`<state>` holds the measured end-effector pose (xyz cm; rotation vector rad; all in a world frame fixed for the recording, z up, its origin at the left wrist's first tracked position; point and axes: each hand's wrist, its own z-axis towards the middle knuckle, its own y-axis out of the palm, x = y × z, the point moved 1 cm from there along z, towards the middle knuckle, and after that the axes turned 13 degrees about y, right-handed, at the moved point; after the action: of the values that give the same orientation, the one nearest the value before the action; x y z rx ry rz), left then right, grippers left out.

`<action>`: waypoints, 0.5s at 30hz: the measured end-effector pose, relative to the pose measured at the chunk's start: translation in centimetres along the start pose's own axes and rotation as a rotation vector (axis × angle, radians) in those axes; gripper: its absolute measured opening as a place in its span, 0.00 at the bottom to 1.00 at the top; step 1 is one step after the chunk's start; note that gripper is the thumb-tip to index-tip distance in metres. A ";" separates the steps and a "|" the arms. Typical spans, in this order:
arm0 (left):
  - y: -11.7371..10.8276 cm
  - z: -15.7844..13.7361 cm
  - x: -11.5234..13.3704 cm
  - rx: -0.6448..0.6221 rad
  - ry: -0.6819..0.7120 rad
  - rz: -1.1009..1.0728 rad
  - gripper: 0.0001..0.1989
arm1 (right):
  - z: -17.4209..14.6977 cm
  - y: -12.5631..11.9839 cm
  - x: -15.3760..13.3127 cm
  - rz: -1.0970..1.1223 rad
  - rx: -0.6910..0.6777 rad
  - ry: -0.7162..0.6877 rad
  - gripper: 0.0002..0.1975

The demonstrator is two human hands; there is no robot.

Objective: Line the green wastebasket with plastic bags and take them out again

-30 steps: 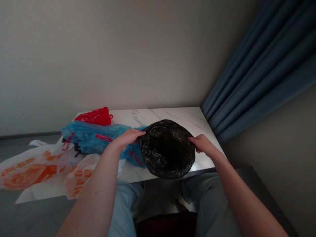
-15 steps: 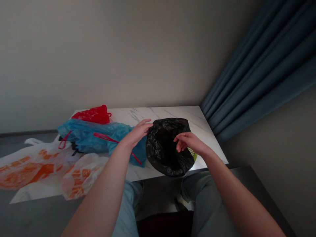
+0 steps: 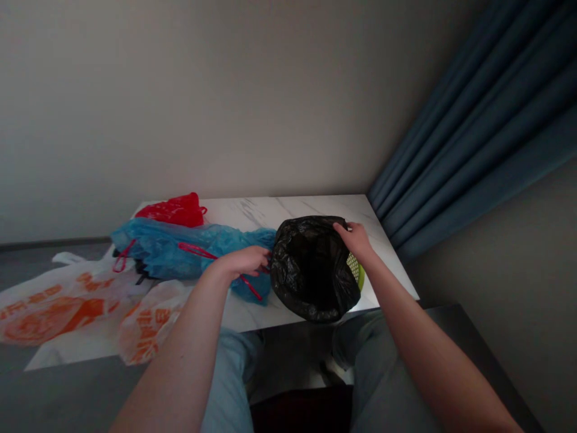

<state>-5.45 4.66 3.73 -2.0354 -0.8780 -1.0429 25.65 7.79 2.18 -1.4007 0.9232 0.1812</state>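
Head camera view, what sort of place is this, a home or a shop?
Probably a room in a home: a marble-look table set in a corner against a plain wall, a dark blue curtain beside it, and plastic shopping bags piled on the table.

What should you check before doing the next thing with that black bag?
1. Left hand grips the black bag at its left edge: ok.
2. Right hand grips the bag's far right rim: ok.
3. Bag mouth open and facing up: ok.
4. Bag covers the green basket all round: not ok, the basket shows at the right.
5. Blue bag kept apart from the black bag: not ok, it lies against it.
6. Bag free of holes: cannot tell.
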 end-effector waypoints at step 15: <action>0.8 0.8 -0.2 0.078 0.096 -0.260 0.04 | 0.4 0.0 -0.2 0.487 0.148 0.099 0.21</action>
<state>-4.56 4.77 3.01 -1.8243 -1.1358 -1.2154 25.68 8.23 2.30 -1.0371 1.3249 0.4027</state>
